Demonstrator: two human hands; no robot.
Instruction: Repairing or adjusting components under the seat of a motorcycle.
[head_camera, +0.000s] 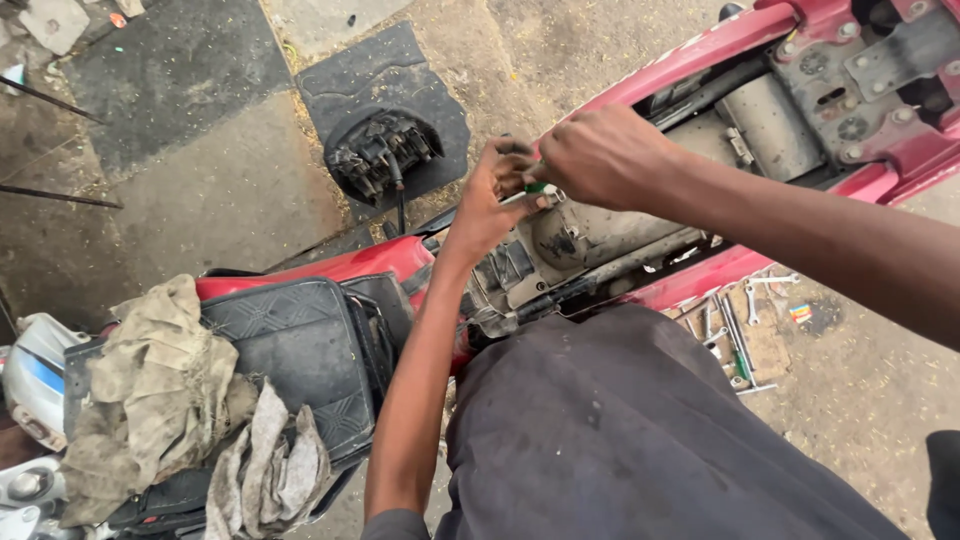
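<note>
Both hands, left hand (490, 190) and right hand (600, 155), have fingers pinching a small green-and-silver part (538, 190) over the stripped red motorcycle frame (640, 95), looks mid-fitting, needs steady alignment next.

Dusty concrete floor (210, 200) w/ dark rubber mat (385, 70), daylight, outdoors.

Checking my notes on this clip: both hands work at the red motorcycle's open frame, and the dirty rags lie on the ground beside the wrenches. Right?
Not quite. The head view shows the rags lying on the black seat, not the ground. Both hands, left and right, do work at the red motorcycle; the wrenches lie on the ground.
</note>
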